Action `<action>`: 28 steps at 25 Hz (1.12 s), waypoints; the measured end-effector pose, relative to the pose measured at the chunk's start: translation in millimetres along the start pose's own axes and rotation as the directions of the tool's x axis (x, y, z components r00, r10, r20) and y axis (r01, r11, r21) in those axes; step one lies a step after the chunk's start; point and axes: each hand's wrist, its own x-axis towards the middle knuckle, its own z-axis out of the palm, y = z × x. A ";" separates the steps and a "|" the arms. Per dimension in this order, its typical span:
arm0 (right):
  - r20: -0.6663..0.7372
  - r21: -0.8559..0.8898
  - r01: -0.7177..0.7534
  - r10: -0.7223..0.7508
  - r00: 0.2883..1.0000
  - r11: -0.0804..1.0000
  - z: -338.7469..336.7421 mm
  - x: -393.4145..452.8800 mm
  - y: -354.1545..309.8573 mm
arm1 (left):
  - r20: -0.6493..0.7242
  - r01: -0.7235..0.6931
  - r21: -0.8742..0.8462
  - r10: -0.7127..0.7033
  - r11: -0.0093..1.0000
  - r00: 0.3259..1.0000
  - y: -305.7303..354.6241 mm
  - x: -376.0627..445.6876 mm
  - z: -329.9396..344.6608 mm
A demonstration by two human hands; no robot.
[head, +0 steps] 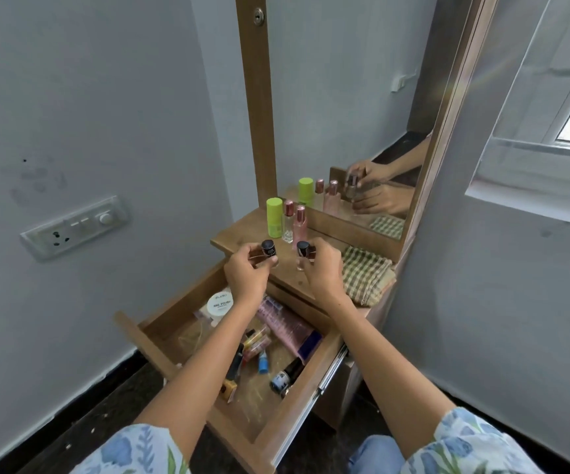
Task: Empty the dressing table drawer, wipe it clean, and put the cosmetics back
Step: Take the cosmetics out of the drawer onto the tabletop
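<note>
The wooden drawer (160, 331) of the dressing table is pulled open below my arms. Inside lie a white nail polish remover tub (221, 304), a pink tube (287, 326), a dark bottle (285, 377), a yellow nail polish (228, 388) and several small items. Over the tabletop (242, 234), my left hand (246, 275) pinches a small black-capped bottle (269, 249). Close beside it, my right hand (321, 268) pinches another black-capped clear bottle (302, 252). Both bottles stand upright at or just above the wood.
At the back of the tabletop stand a lime-green bottle (274, 217) and two pink-capped bottles (293, 222). A folded checked cloth (367, 277) lies at the right. The mirror (345, 97) rises behind. A switch plate (75, 227) is on the left wall.
</note>
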 end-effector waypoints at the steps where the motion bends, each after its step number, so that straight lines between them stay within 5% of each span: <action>1: 0.005 -0.009 -0.005 0.005 1.000 1.000 2.4 2.3 0.1 | 0.001 -0.002 0.033 0.002 0.999 1.000 -1.9 6.5 6.4; 14: 0.015 -0.077 -0.058 0.060 0.998 0.995 17.8 17.1 -9.2 | 0.136 -0.118 0.092 0.105 0.989 0.985 -22.4 52.0 39.0; 22: -0.004 -0.036 -0.231 0.231 0.973 0.972 3.9 7.3 -25.1 | 0.163 -0.212 0.087 0.196 0.973 0.967 -19.3 -7.2 -11.0; 25: 0.052 0.039 -0.026 0.024 0.998 0.999 -2.0 -34.2 -22.6 | 0.246 -0.202 0.105 0.172 0.974 0.954 -37.8 -47.3 -53.0; 28: 0.326 0.032 0.198 -0.197 0.925 0.980 11.1 -86.5 -5.7 | 0.270 -0.099 0.148 0.056 0.984 0.961 -63.7 -71.4 -76.5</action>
